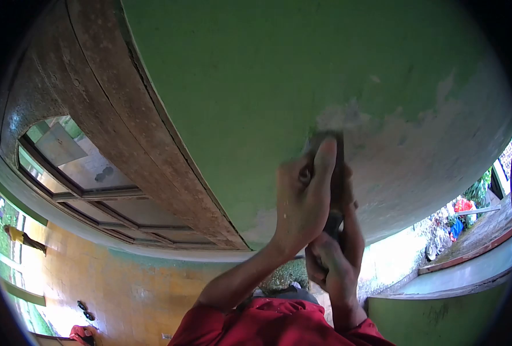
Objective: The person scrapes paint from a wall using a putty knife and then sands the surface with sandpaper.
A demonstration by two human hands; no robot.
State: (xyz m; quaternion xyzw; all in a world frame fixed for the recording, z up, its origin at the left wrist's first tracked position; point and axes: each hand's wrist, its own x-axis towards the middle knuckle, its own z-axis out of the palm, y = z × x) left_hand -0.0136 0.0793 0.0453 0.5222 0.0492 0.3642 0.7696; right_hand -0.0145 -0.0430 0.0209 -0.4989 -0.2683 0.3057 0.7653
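Red shirt (267, 320) shows nearest, below the scraper (337, 184); both arms reach up from it. The left hand (305, 199) is closed around the upper part of the scraper, thumb laid along it, and the right hand (334, 268) grips the dark handle (334, 222) lower down. The scraper's top end is at the green wall (227, 86), beside a pale patch (406, 155). Left of the scraper runs a wooden frame (129, 115); well apart, farther left, is a person in yellow (17, 235)
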